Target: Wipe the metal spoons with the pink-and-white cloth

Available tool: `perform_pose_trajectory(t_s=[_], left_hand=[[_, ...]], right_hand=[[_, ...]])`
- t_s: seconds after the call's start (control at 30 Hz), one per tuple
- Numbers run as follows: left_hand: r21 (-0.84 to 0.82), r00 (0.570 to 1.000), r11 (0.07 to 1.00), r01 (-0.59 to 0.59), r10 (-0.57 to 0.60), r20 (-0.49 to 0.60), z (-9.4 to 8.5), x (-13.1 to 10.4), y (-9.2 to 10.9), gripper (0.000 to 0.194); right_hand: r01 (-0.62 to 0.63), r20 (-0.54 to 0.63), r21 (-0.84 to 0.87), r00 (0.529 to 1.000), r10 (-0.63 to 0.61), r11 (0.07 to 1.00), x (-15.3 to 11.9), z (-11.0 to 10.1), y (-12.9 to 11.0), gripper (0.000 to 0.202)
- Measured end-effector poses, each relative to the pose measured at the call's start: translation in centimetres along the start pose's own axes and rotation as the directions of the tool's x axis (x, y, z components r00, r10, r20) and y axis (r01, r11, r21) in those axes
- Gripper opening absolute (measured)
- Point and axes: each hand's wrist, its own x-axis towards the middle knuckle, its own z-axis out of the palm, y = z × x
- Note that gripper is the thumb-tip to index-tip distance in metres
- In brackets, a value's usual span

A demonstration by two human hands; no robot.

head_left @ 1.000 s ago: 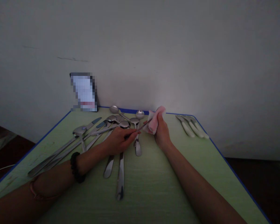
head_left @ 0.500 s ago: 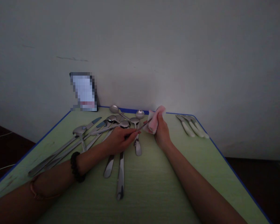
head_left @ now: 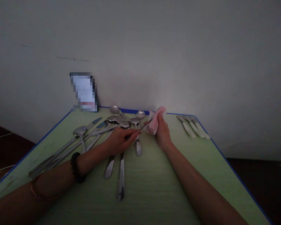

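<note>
One metal utensil slants above a green table, left hand pinching one end with its fingers, right hand grasping pink cloth at the other, spoons nearby, white-handled forks farther right.

The left hand gripped a thin metal utensil, its far end in a pink cloth held by the right hand. Spoons and knives lay jumbled around the left hand; forks lay near the table's right edge.

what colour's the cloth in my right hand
The cloth is pink and white, head view.
</note>
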Motion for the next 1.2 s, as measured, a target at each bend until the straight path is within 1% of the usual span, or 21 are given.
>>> perform_pose_trajectory(t_s=[0.23, 0.33, 0.47, 0.53, 0.6, 0.67, 0.73, 0.8, 0.9, 0.97, 1.03, 1.2], left_hand=[[-0.015, 1.000, 1.000, 0.006, -0.006, -0.006, 0.0, 0.0, 0.0, 0.032], [-0.032, 1.000, 0.999, -0.003, 0.003, -0.005, 0.0, 0.0, 0.0, 0.031], [-0.032, 1.000, 0.999, 0.016, -0.016, -0.007, 0.0, 0.0, 0.1, 0.031], [-0.028, 1.000, 0.999, 0.025, -0.025, -0.011, 0.0, 0.0, 0.0, 0.032], [-0.024, 1.000, 0.999, 0.025, -0.026, -0.013, 0.0, 0.0, 0.0, 0.034], [-0.030, 1.000, 1.000, 0.006, -0.006, -0.005, -0.2, -0.1, 0.0, 0.035], [-0.056, 1.000, 0.998, -0.031, 0.031, 0.004, -0.3, -0.2, -0.1, 0.035], [-0.084, 0.998, 0.994, -0.065, 0.067, 0.014, -0.3, -0.3, -0.2, 0.034], [-0.089, 0.997, 0.993, -0.072, 0.075, 0.026, -0.3, -0.5, -0.3, 0.034], [-0.089, 0.998, 0.994, -0.060, 0.063, 0.031, -0.2, -0.5, -0.4, 0.034], [-0.094, 0.998, 0.994, -0.051, 0.054, 0.032, -0.2, -0.5, -0.3, 0.034], [-0.085, 0.999, 0.996, -0.017, 0.019, 0.030, -0.3, -0.3, -0.3, 0.037]], right_hand=[[-0.022, -0.012, 0.007, 1.000, 0.022, 1.000, 0.1, 0.0, 0.0, 0.061], [-0.011, -0.027, 0.013, 1.000, 0.011, 1.000, 0.0, 0.0, 0.0, 0.058], [-0.004, -0.061, -0.001, 0.998, 0.004, 1.000, -0.2, 0.1, 0.0, 0.050], [-0.013, -0.057, 0.017, 0.998, 0.014, 1.000, -0.2, 0.2, 0.0, 0.046], [-0.042, -0.043, 0.085, 0.998, 0.046, 0.996, -0.2, 0.3, -0.2, 0.045], [-0.085, -0.046, 0.212, 0.994, 0.097, 0.973, -0.1, 0.3, -0.6, 0.045], [-0.109, -0.058, 0.376, 0.988, 0.141, 0.920, 0.1, 0.1, -1.1, 0.043], [-0.120, -0.053, 0.517, 0.984, 0.172, 0.848, 0.2, -0.2, -1.6, 0.036], [-0.146, -0.012, 0.607, 0.981, 0.193, 0.781, 0.3, -0.5, -2.1, 0.032], [-0.164, -0.001, 0.608, 0.978, 0.207, 0.777, 0.2, -0.5, -2.2, 0.033], [-0.170, -0.013, 0.580, 0.976, 0.217, 0.797, 0.1, -0.4, -2.3, 0.033], [-0.160, -0.042, 0.511, 0.977, 0.211, 0.845, 0.0, -0.1, -2.3, 0.024]])
